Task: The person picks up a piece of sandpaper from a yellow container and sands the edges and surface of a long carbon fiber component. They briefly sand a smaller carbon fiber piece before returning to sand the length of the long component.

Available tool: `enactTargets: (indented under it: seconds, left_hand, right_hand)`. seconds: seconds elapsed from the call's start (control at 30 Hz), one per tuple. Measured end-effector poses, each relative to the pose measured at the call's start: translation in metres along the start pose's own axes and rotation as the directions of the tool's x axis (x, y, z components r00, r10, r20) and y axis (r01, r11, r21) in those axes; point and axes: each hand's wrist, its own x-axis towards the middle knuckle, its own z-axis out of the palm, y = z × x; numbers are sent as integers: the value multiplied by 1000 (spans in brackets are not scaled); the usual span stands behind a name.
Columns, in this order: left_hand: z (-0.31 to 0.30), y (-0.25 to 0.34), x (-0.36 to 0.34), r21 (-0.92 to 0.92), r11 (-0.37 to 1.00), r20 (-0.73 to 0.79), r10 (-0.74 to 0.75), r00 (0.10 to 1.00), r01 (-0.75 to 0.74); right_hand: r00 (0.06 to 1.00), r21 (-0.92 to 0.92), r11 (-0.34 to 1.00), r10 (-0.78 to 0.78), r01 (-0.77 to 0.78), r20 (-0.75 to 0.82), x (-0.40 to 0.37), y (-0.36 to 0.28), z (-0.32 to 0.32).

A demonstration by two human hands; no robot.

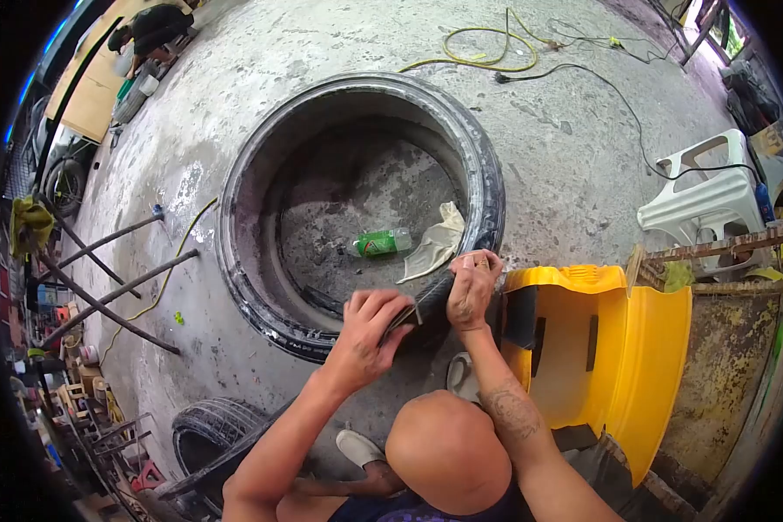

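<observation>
**Working the near edge of the big tyre**

I am crouching over a concrete floor (565,130); the big tyre (235,217) is lying flat on it right in front of me, its near edge under my hands; a yellow wheel rim (661,365) is standing just to my right, with a white plastic stool (709,196) beyond it; a smaller tyre (209,426) is lying at my lower left, and iron bars (117,291) are resting on the floor beside the big one.

My right hand (472,291) is closing over the tyre's near edge, fingers curled onto the rubber and gripping it; my left hand (370,331) is pinching a flat dark tool (406,317) and pressing it to that same edge, just beside the right hand; I cannot tell whether it is a blade or a scraper.

Inside the tyre's ring a pale rag (435,248) and a green bottle (383,242) are lying side by side, clear of my hands.

As I am judging it, this is going best with the right hand bracing the rubber firmly, and the tool meeting the edge at a shallow angle and travelling away from my right fingers in short strokes; the hands are sitting so close that a slip would be running straight into my knuckles.
</observation>
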Motion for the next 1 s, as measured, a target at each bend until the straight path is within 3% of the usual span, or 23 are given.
enactTargets:
  seconds: [0.1, 0.23, 0.3, 0.33, 0.4, 0.5, 0.57, 0.73, 0.8, 1.0]
  left_hand:
    - [6, 2, 9, 45, 999, 13, -11, 1000, 10]
    - [11, 4, 37, -65, 993, -36, -99, 994, 96]
    - [5, 8, 37, -177, 967, -144, -207, 968, 181]
    - [6, 8, 33, -138, 982, -189, -156, 970, 131]
    - [14, 12, 29, -117, 987, -165, -132, 977, 113]
    - [23, 13, 27, -124, 986, -111, -127, 986, 113]
    - [21, 17, 29, -84, 996, -102, -37, 994, 28]
    - [20, 15, 34, -142, 985, -17, -105, 994, 102]
    - [18, 19, 35, -264, 954, -49, -159, 986, 141]
    - [32, 17, 66, -220, 968, 18, -124, 992, 124]
  right_hand:
    - [1000, -10, 1000, 13, -12, 23, 1, -3, -3]
    - [998, 19, 1000, 16, -17, 54, 4, -9, -8]
    - [1000, 68, 998, -4, 4, 11, 6, -17, -10]
    - [1000, 71, 997, 1, -1, 1, 4, -16, -8]
    - [998, -3, 1000, 16, -16, -68, -4, -15, -3]
    - [996, 26, 998, 57, -56, -69, -9, -15, -2]
    - [994, 29, 996, 87, -85, -70, -9, -10, -3]
    - [992, 116, 985, 126, -125, -9, -10, -9, -7]
    - [989, 157, 976, 146, -148, 28, -10, -8, -7]
    - [990, 181, 973, 143, -143, 13, -3, -15, -14]
